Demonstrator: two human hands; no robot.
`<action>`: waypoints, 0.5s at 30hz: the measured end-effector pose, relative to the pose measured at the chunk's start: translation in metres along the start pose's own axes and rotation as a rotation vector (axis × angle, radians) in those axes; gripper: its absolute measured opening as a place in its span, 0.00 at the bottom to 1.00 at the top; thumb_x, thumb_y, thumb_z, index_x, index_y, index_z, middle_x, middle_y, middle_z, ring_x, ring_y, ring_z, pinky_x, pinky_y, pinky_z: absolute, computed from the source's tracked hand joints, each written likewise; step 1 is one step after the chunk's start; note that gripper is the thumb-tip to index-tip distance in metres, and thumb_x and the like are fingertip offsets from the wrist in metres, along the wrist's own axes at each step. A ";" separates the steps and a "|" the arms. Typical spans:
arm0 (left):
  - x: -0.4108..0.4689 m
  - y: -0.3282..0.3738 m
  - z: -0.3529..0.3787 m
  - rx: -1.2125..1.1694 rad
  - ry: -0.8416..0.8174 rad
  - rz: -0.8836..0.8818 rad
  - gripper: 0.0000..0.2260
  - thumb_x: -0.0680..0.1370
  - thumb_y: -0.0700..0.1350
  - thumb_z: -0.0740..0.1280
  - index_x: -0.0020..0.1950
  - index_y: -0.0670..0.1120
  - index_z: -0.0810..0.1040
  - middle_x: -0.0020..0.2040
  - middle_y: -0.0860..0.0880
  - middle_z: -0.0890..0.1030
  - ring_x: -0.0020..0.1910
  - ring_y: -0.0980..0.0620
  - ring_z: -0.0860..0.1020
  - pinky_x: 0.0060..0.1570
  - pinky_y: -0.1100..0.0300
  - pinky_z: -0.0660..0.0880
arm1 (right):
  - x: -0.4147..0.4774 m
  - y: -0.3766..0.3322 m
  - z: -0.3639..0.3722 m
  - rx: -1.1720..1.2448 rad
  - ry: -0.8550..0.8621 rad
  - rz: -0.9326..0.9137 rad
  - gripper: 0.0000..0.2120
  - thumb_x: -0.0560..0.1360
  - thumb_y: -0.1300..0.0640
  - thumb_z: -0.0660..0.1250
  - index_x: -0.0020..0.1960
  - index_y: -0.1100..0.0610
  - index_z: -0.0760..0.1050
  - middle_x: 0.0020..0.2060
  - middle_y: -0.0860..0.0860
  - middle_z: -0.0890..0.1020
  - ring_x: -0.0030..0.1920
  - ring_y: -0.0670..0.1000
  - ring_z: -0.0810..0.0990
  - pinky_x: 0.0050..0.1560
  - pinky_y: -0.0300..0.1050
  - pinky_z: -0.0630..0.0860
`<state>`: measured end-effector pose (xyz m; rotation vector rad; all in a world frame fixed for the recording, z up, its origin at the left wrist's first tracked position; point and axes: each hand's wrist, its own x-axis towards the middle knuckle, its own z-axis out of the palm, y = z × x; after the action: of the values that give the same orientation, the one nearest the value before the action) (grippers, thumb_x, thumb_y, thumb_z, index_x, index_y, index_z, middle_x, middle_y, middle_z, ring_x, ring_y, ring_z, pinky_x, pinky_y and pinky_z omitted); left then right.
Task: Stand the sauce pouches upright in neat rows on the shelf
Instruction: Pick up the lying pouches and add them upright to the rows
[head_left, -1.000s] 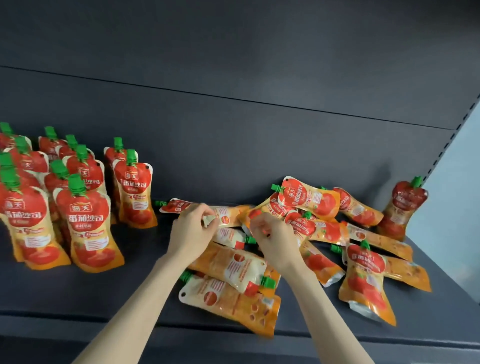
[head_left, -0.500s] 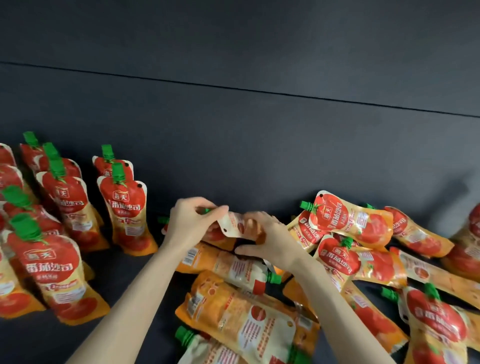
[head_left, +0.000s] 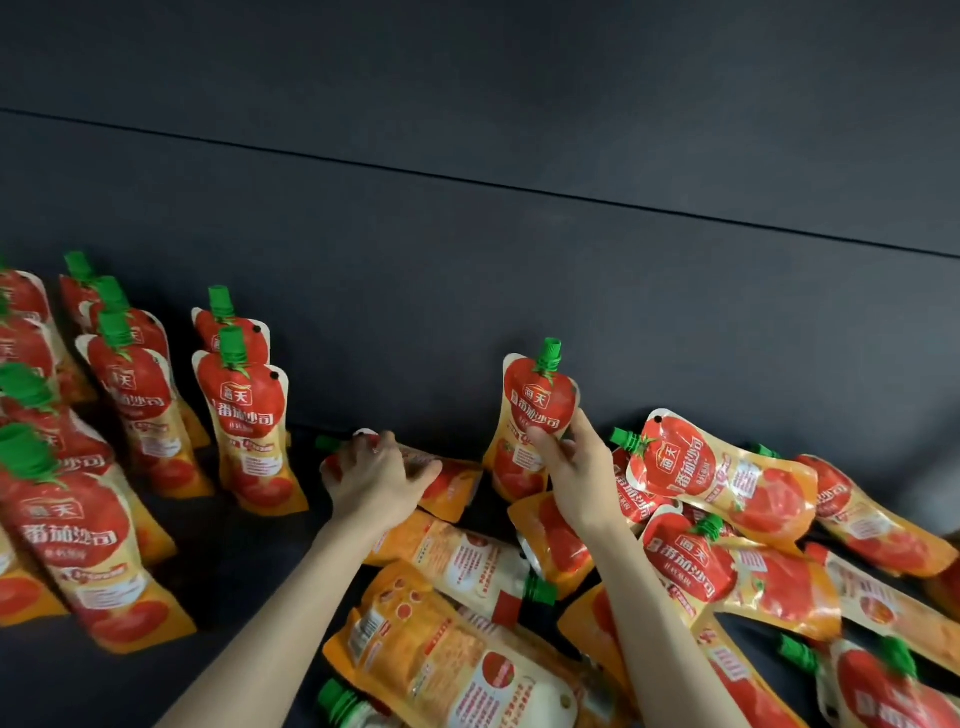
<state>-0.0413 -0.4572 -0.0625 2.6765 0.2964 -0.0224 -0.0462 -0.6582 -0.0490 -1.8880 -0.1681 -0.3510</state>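
Here, held pouch (head_left: 537, 415): a red-and-orange sauce pouch with a green cap, upright, front label facing the camera, close to the dark back wall; it sits at about 1 o'clock from the centre of the view.
Right hand (head_left: 574, 470): fingers and thumb clamped on the lower right half of the held pouch, the thumb across its front; whether the pouch's base touches the shelf cannot be told, since other pouches hide it.
Lying pouch (head_left: 447, 480): flat on its side, cap pointing to 9 o'clock, just left of the held pouch.
Left hand (head_left: 376, 475): palm down on the lying pouch, fingers spread and curled over its upper part; a firm grip cannot be told.
Standing rows (head_left: 244, 415): many pouches upright with caps up, at 9 to 10 o'clock from the hands, set one behind another toward the back wall; the nearest ones are blurred.
Loose pile (head_left: 727, 519): pouches lying every way at 3 to 6 o'clock from the hands, overlapping, some front up, some showing the orange and white back.
Shelf (head_left: 249, 597): dark surface, bare between the standing rows and the pile.
Back wall (head_left: 467, 260): dark panels with one seam running across.
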 end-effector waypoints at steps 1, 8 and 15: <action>0.001 0.001 0.001 0.025 0.002 0.004 0.34 0.74 0.66 0.58 0.72 0.45 0.60 0.73 0.42 0.61 0.71 0.39 0.59 0.69 0.40 0.56 | 0.000 0.000 0.000 0.006 -0.001 -0.002 0.08 0.78 0.55 0.63 0.57 0.50 0.70 0.48 0.39 0.79 0.47 0.31 0.77 0.45 0.26 0.74; 0.005 -0.004 -0.005 -0.027 -0.060 0.020 0.25 0.74 0.64 0.60 0.65 0.51 0.69 0.69 0.44 0.64 0.69 0.39 0.60 0.66 0.39 0.58 | -0.001 0.008 -0.001 0.036 0.027 -0.012 0.12 0.78 0.54 0.62 0.60 0.54 0.71 0.52 0.44 0.79 0.49 0.35 0.77 0.46 0.27 0.75; 0.003 -0.002 -0.004 0.123 0.014 -0.090 0.36 0.72 0.69 0.57 0.72 0.49 0.58 0.72 0.38 0.57 0.68 0.32 0.61 0.63 0.40 0.62 | -0.001 0.007 -0.003 0.061 0.015 -0.003 0.09 0.78 0.54 0.62 0.57 0.50 0.70 0.51 0.41 0.78 0.49 0.37 0.77 0.45 0.28 0.74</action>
<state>-0.0392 -0.4531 -0.0598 2.7842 0.4328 -0.0517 -0.0458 -0.6630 -0.0549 -1.8243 -0.1701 -0.3576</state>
